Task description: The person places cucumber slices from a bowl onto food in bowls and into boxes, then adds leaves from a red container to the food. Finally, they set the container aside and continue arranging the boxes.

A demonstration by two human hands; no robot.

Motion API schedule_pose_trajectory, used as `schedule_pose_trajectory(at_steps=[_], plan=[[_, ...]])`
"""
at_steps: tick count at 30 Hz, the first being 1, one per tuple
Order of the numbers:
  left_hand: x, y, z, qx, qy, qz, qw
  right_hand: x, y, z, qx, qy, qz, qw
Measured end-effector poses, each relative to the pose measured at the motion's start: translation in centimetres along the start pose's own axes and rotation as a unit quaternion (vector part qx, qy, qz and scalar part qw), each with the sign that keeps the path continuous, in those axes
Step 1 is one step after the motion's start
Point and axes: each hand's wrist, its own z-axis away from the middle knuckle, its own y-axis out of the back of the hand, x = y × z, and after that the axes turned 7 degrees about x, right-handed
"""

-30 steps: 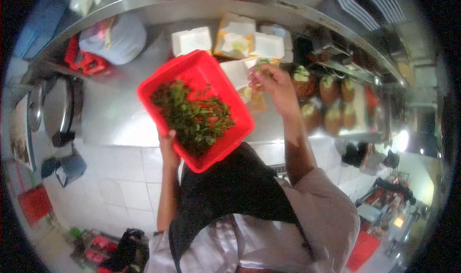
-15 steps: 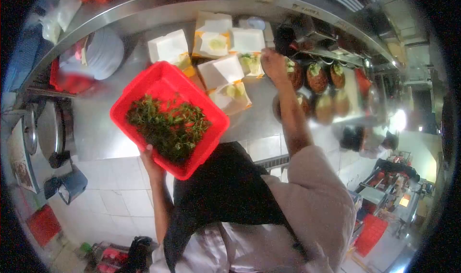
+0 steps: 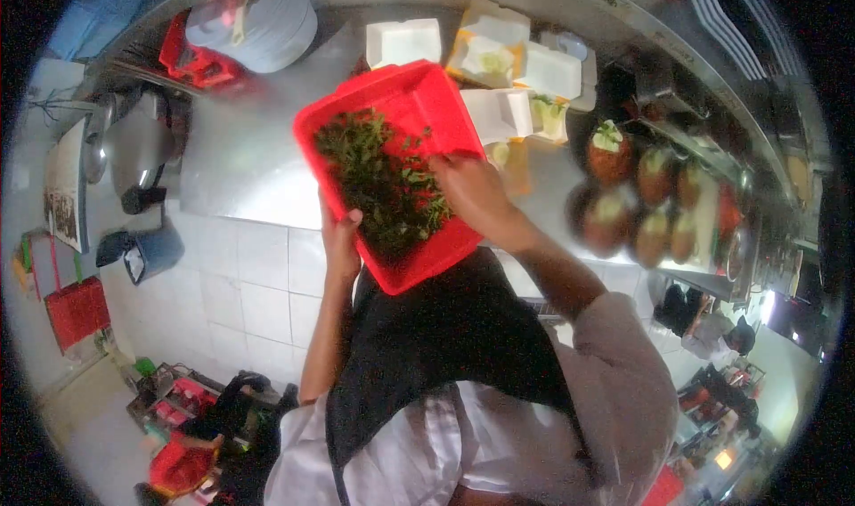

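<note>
A red plastic tub (image 3: 450, 105) with a loose pile of leafy green herbs (image 3: 374, 181) is tilted in front of my apron. My left hand (image 3: 342, 243) is closed on the tub's lower left rim, thumb over the edge. Reaching in over the right side, my right hand (image 3: 468, 190) has its fingers curled together at the herbs; the fingertips are partly hidden. Beyond the tub lie open white takeaway boxes (image 3: 552, 71), some with pale lettuce (image 3: 548, 110). To the right sit several brown rounded dishes (image 3: 613, 163) topped with lettuce.
A steel counter (image 3: 240, 163) runs under the boxes, below a metal shelf edge. Stacked white plates (image 3: 276, 38) stand at the upper left beside a red basket (image 3: 191, 61). Another person (image 3: 712, 332) is at the far right.
My right hand has come back from the boxes and brown dishes into the tub. The view has shifted, so the tub and counter now appear farther right and higher.
</note>
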Motion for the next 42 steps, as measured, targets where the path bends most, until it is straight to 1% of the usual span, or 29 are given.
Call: schedule_pose_trajectory(at_steps=[1,3,4,5,6,7,8,10,11,12,13,14,16,17,18,20,21,22,24,25,27,30,32,34,35,37,38,40,42], plan=[[-0.1,0.1,-0.2,0.001,-0.002,0.001,1.0,0.3,1.0,-0.1,0.001,0.002,0.001,1.0],[-0.5,0.6,0.1,-0.038,-0.008,0.039,0.998,0.9,3.1,0.4,0.021,-0.04,-0.165,0.985],[-0.6,0.7,0.1,-0.036,-0.008,0.042,0.998,1.0,3.7,0.4,0.019,-0.038,-0.163,0.986],[-0.7,0.6,0.2,-0.027,0.001,0.073,0.997,1.2,4.1,0.4,0.045,-0.08,-0.318,0.944],[-1.0,0.8,0.3,-0.022,0.007,0.089,0.996,1.4,4.6,0.4,0.069,-0.122,-0.464,0.875],[-1.2,0.9,0.4,-0.017,0.012,0.106,0.994,1.8,5.2,0.4,0.055,-0.175,-0.534,0.825],[-1.8,1.4,0.1,-0.004,0.028,0.128,0.991,2.3,5.4,0.4,0.054,-0.174,-0.531,0.827],[-2.3,2.0,-0.3,0.004,0.043,0.152,0.987,3.2,5.5,0.6,0.054,-0.218,-0.593,0.773],[-2.4,2.2,-0.3,0.037,0.049,0.15,0.987,3.4,5.7,0.7,0.057,-0.22,-0.59,0.774],[-2.6,2.2,-0.2,0.069,0.055,0.149,0.985,3.5,6.0,0.9,0.083,-0.214,-0.666,0.71],[-1.1,1.2,0.0,0.072,0.025,0.158,0.984,3.6,6.2,1.2,0.109,-0.206,-0.734,0.638],[-1.5,1.9,-0.2,0.096,0.031,0.135,0.986,4.2,6.2,1.6,0.114,-0.209,-0.731,0.639],[-0.9,3.5,0.0,0.08,0.04,0.121,0.989,5.9,6.1,2.9,0.174,-0.214,-0.728,0.627],[-1.3,4.8,-0.2,0.082,0.031,0.089,0.992,5.8,6.8,3.1,0.213,-0.257,-0.685,0.648],[-1.7,6.0,-0.5,0.077,0.036,0.089,0.992,6.3,6.7,3.5,0.217,-0.262,-0.681,0.648],[-1.8,7.5,-0.6,0.066,0.057,0.174,0.981,7.9,5.4,4.4,0.278,-0.29,-0.528,0.748],[-1.8,8.0,-0.6,0.063,0.06,0.173,0.981,9.2,3.6,4.9,0.29,-0.271,-0.493,0.774],[-1.4,8.3,-0.5,0.09,0.06,0.181,0.978,10.4,2.0,5.2,0.293,-0.274,-0.491,0.773],[-1.2,9.1,-0.8,0.115,0.063,0.186,0.974,12.8,-1.7,5.8,0.28,-0.254,-0.281,0.882],[-1.3,9.7,-1.0,0.114,0.071,0.186,0.973,14.8,-4.7,6.0,0.262,-0.258,-0.267,0.891],[-1.0,9.6,-1.0,0.096,0.093,0.211,0.968,15.6,-6.0,6.7,0.281,-0.247,-0.234,0.897],[-0.8,9.3,-1.1,0.073,0.067,0.191,0.977,15.5,-5.3,7.2,0.319,-0.234,-0.198,0.897],[0.2,7.9,-0.5,0.075,0.078,0.207,0.972,14.3,-4.1,7.9,0.336,-0.238,-0.195,0.89],[-0.1,7.7,-0.4,0.078,0.091,0.224,0.967,12.8,-3.1,8.3,0.282,-0.249,-0.09,0.922],[-1.0,8.1,-0.6,0.085,0.092,0.193,0.973,12.6,-3.4,8.3,0.282,-0.247,-0.089,0.923],[-1.6,8.2,-0.5,0.095,0.092,0.162,0.978,12.5,-4.8,8.3,0.276,-0.211,0.0,0.938],[-1.2,7.1,-0.3,0.086,0.085,0.18,0.976,12.6,-5.6,7.9,0.276,-0.209,0.0,0.938],[-1.3,6.5,-0.4,0.078,0.08,0.198,0.974,12.9,-6.7,7.1,0.225,-0.242,0.106,0.938],[-2.1,6.9,-0.8,0.056,0.087,0.183,0.978,13.2,-6.7,6.7,0.227,-0.24,0.114,0.937]])
